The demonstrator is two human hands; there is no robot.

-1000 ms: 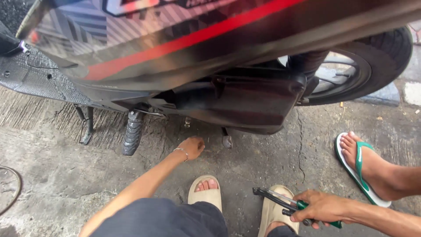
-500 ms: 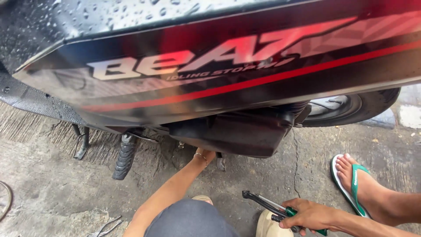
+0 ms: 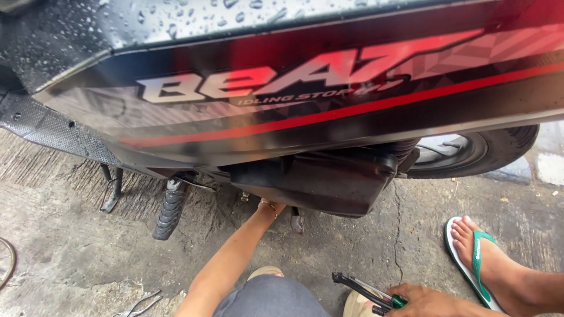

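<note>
Deeper now, left hand (image 3: 271,206) vanishes under the scooter (image 3: 329,182), grip unseeable; right hand (image 3: 426,299) clutches idle pliers (image 3: 364,290), work unfinished.

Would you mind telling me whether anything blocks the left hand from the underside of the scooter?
Nothing visible does. The left arm already reaches under the scooter's black engine casing, so the casing hides the hand itself past the wrist. The kickstand stands to one side, clear of the arm.

A green-strapped flip-flop (image 3: 474,264) rests on cracked concrete floor (image 3: 64,246); a rubber footpeg (image 3: 170,208) and side stand (image 3: 113,189) hang nearby.
</note>
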